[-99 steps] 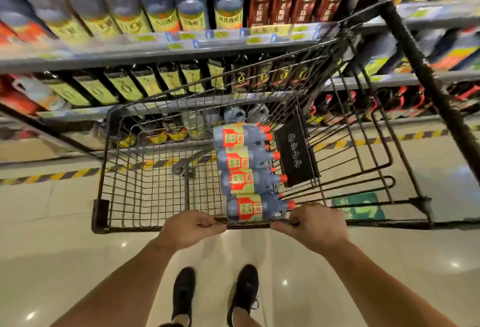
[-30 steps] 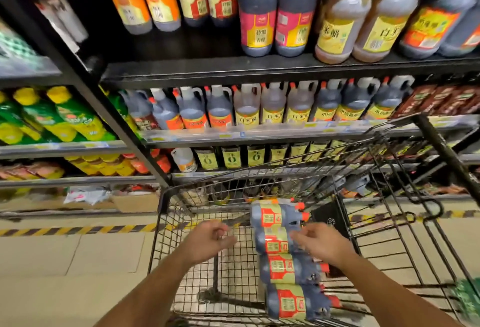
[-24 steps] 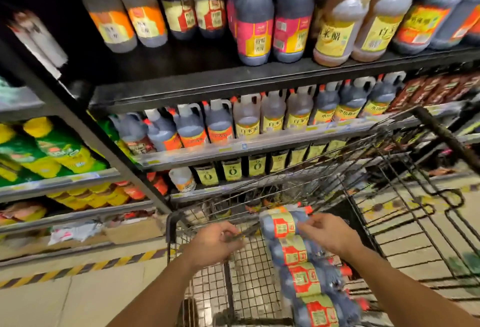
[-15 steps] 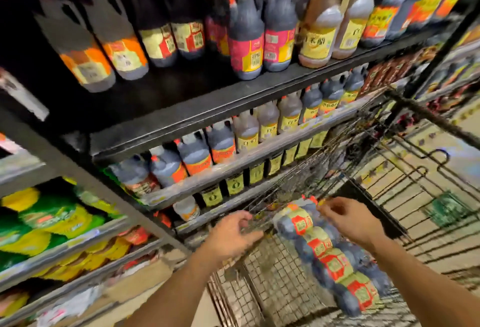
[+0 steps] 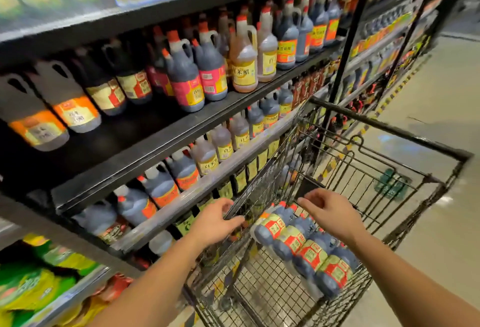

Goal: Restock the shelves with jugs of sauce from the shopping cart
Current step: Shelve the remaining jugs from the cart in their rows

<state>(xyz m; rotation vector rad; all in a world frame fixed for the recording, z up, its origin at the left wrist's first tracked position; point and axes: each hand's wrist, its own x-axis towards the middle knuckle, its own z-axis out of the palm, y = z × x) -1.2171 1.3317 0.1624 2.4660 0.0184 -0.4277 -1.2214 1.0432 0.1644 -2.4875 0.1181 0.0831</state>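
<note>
Four jugs of sauce (image 5: 302,245) lie on their sides in the shopping cart (image 5: 384,129). They are side by side, touching, in a row that runs from near to far. They are dark, with red and yellow labels. Their red caps point to the far right.

The right hand (image 5: 330,212) is just above the far end of the row, over the caps of the two far jugs. Its palm faces down. Its fingers (image 5: 305,200) are bent a little and point left. There is nothing in the hand. The fingertips are very close to the caps, but I cannot tell if they touch. The right arm comes in from the near right, over the near jugs.

The left hand (image 5: 215,220) is just left of the jugs, at the cart's left wire wall. Its fingers reach over the top of that wall. I cannot tell if they grip the wire or only rest on it. The left arm comes in from the near left.

The shelves (image 5: 155,142) are on the left, right beside the cart. Many jugs stand on them in rows, with handles and red caps. The pale floor (image 5: 441,93) is on the right.
</note>
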